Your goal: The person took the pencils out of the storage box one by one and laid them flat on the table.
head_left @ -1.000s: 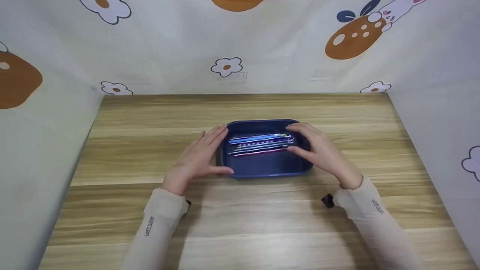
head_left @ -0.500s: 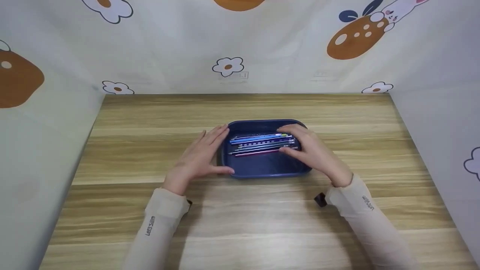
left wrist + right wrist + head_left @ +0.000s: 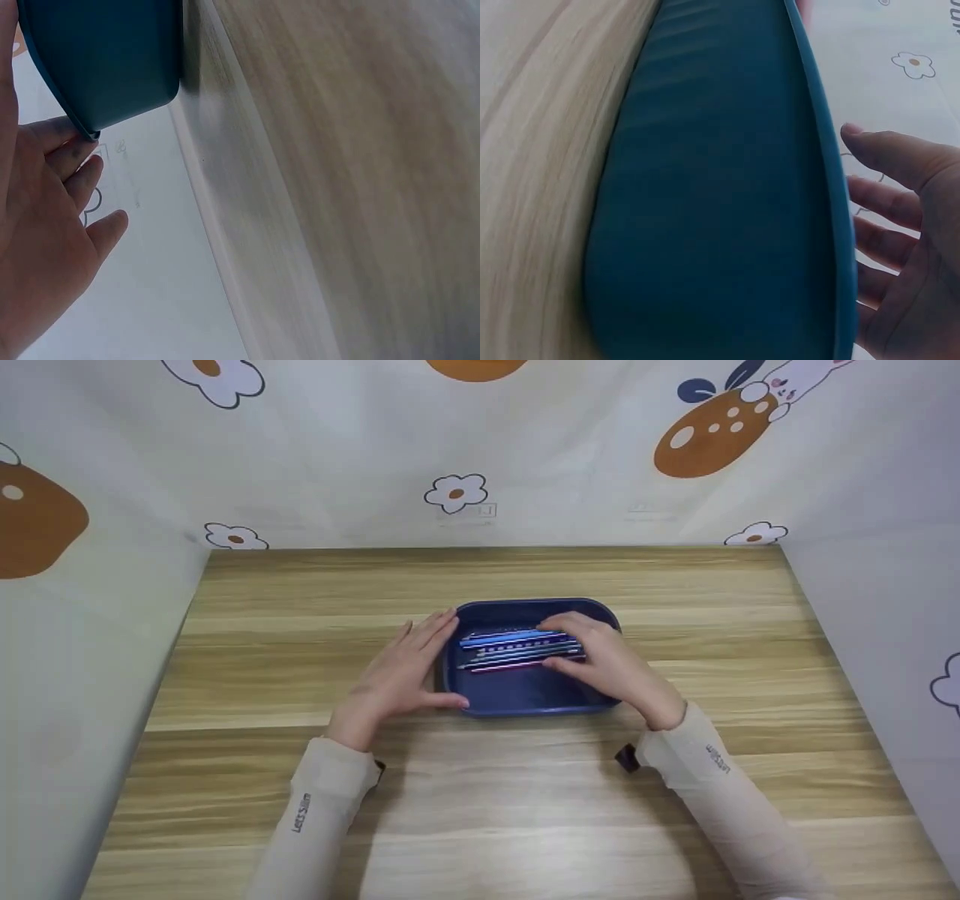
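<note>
A dark blue rounded rectangular container sits on the table, with several slim pencils lying side by side in it. My left hand rests along its left end, thumb toward the front rim. From the left wrist view, fingertips of the left hand touch the rim of the container. Over the right end of the pencils hovers my right hand, thumb in front and fingers behind, covering their ends. In the right wrist view the right hand has relaxed fingers behind the container wall.
The container stands near the middle of a wood-grain table. A pale cloth printed with flowers and orange shapes lines the back and both sides. Light sleeves cover the forearms.
My right hand has moved left from the container's right rim to over the pencils. The left hand and the container have stayed in place.
</note>
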`<action>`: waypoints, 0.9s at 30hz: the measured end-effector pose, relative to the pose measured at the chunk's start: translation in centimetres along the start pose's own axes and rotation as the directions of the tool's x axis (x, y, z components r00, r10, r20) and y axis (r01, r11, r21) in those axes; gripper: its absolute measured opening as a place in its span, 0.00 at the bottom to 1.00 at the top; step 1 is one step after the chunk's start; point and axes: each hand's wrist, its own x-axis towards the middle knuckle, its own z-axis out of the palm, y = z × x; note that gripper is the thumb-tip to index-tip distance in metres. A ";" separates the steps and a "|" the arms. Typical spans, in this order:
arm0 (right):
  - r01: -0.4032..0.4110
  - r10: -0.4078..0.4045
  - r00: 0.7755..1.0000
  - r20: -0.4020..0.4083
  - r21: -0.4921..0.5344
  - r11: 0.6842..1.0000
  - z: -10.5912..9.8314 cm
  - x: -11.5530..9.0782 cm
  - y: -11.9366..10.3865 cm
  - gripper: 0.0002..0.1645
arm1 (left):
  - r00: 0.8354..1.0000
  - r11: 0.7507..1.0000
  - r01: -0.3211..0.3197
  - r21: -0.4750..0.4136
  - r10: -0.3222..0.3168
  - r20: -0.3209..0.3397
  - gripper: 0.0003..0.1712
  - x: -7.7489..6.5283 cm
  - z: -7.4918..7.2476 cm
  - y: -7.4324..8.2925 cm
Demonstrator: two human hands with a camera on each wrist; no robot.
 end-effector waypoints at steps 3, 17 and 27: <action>0.013 -0.013 1.000 0.004 -0.006 1.000 0.4 0.2 0.0 0.24 | 1.000 1.000 0.001 -0.002 -0.001 -0.003 0.71 0.0 0.0 0.0; 0.001 -0.006 0.993 0.119 0.039 0.999 1.6 1.1 0.4 0.23 | 1.000 1.000 -0.001 -0.003 0.001 -0.004 0.71 0.1 0.2 -0.2; 0.056 -0.060 0.979 0.193 0.029 0.998 2.0 1.8 1.1 0.19 | 1.000 1.000 0.000 -0.004 0.000 -0.005 0.70 0.1 0.1 -0.1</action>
